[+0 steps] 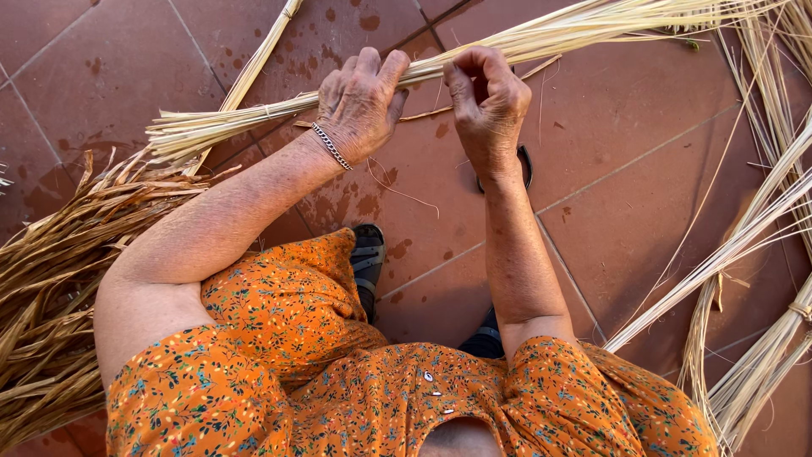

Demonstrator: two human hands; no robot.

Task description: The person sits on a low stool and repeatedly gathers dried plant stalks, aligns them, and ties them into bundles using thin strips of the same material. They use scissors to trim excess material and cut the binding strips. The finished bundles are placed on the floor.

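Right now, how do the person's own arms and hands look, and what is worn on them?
Both arms are bare from the short sleeves down. The sleeves belong to an orange dress with a small floral print. The left hand has a thin silver chain bracelet at the wrist. The right hand wears no bracelet or watch, and no ring is visible on either hand. No gloves.

Tiled home patio or courtyard used as a craft workspace. Shown by stained terracotta floor tiles [626, 127], loose straw bundles [761, 245] and heaped dried leaves [51, 288].
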